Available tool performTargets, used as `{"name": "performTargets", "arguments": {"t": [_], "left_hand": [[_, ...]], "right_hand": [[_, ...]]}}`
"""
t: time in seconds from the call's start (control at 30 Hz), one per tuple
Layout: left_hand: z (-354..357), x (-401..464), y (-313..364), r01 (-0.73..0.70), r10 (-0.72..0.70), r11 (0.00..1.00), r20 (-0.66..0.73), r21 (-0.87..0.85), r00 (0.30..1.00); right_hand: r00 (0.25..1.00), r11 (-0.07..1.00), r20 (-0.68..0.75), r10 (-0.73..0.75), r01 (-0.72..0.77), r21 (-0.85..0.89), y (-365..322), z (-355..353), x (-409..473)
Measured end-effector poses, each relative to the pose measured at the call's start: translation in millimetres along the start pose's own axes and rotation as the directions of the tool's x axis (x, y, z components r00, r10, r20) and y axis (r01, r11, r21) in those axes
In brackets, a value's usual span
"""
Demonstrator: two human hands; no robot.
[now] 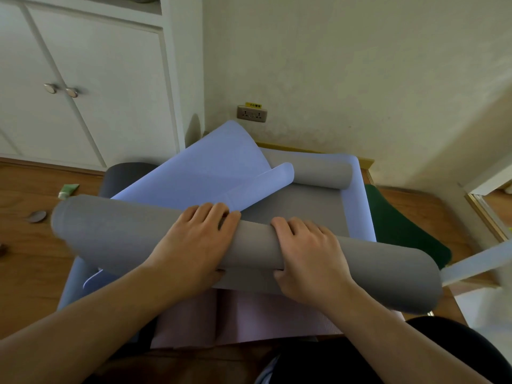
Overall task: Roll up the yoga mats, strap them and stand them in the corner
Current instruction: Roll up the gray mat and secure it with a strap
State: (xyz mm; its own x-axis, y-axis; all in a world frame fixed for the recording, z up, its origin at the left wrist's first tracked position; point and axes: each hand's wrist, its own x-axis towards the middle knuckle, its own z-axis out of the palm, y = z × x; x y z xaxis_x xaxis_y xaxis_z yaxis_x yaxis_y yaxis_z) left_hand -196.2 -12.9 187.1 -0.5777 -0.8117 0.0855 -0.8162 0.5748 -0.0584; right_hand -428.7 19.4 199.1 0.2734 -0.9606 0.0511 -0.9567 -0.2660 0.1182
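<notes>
Wooden floor (pixel 33 245) beside white cupboards (pixel 91 87) is covered by overlapping mats. Across the frame's centre a grey roll (pixel 116 234) is laid, long axis running left to lower right, its unrolled remainder stretching toward the upper centre. It is pressed under the left hand (pixel 194 239) and right hand (pixel 307 256), both curled over its top, equally near.

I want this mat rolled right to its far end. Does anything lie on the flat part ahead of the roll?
Yes. A loose lavender flap lies folded across the unrolled stretch just beyond the grey roll, by the left hand.
</notes>
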Motion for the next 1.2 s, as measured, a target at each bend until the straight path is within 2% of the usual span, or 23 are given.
{"name": "performTargets", "arguments": {"t": [0.1, 0.27, 0.4, 0.6, 0.83, 1.0, 1.1, 1.2], "left_hand": [[5.6, -0.2, 3.0, 0.008, -0.008, 0.999, 0.002, 0.054, 1.0], [0.2, 2.5, 2.8, 0.029, -0.029, 0.999, -0.001, -0.021, 1.0], [-9.1, 2.8, -0.2, -0.019, 0.014, 0.996, -0.049, -0.083, 0.999], [-18.7, 0.5, 4.5, -0.009, 0.011, 1.0, -0.115, 0.021, 0.993], [-10.6, -2.9, -3.7, -0.023, 0.015, 0.999, -0.19, -0.04, 0.982], [-9.5, -2.1, -5.4, -0.041, 0.025, 0.994, -0.146, -0.106, 0.989], [-8.4, -1.9, -5.1, -0.085, 0.075, 0.993, -0.107, -0.087, 0.991], [-7.7, -3.4, -3.4, -0.07, 0.066, 0.997, -0.096, -0.039, 0.993]], "right_hand": [[1.0, 0.999, 0.005, -0.008, 0.008, 0.037, -0.9, 0.0, -2.4], [1.0, 1.0, 0.026, 0.005, -0.005, -0.02, -5.8, -0.7, -5.9], [1.0, 0.998, -0.026, -0.004, 0.002, -0.055, -3.6, -2.2, -6.0], [0.991, 0.999, -0.131, 0.012, -0.017, -0.037, 2.0, -12.5, -3.4], [0.991, 0.999, -0.13, 0.02, -0.017, 0.027, -10.5, -6.8, -6.6], [0.999, 0.999, -0.037, 0.032, -0.032, -0.017, -15.5, -1.6, -7.6], [0.998, 0.999, -0.048, 0.032, -0.031, 0.003, -11.2, 4.1, -6.5], [0.998, 0.998, -0.039, 0.053, -0.052, 0.033, -7.8, 4.8, -4.5]]}}
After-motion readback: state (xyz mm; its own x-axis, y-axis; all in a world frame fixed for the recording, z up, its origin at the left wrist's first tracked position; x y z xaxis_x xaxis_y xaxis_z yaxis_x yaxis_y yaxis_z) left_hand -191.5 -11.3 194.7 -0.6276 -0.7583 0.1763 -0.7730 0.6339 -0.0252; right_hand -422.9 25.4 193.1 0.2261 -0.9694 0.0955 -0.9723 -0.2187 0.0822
